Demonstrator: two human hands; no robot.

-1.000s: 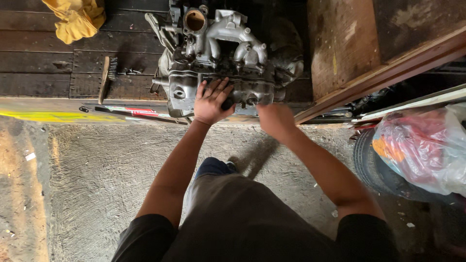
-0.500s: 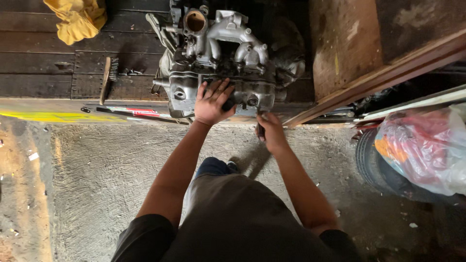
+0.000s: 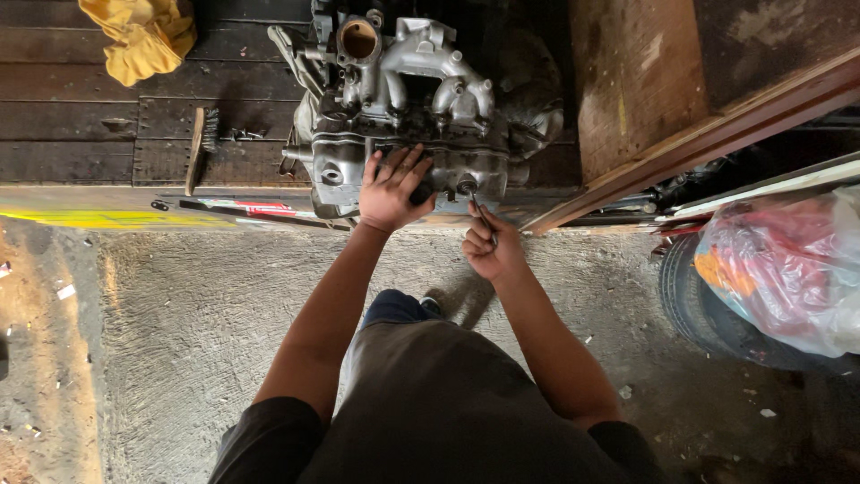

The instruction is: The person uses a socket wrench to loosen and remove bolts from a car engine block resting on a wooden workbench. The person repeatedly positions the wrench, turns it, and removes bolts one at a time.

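Observation:
A grey metal engine block (image 3: 408, 99) with an intake manifold sits on a dark wooden platform (image 3: 98, 116). My left hand (image 3: 391, 190) lies flat on the engine's near face, fingers spread. My right hand (image 3: 490, 248) is closed around a thin metal tool (image 3: 480, 212) whose tip meets the engine's lower front edge. My dark shirt and legs fill the bottom of the view.
A yellow rag (image 3: 139, 36) lies at the platform's far left. A wire brush (image 3: 201, 143) rests left of the engine. A tyre (image 3: 708, 309) and a plastic bag of coloured things (image 3: 779, 264) stand at right. Wooden boards (image 3: 645, 81) lean at upper right. Concrete floor (image 3: 179, 314) below.
My right hand has drawn back from the engine's front towards me and now holds the thin tool against the lower edge. The left hand has stayed in place.

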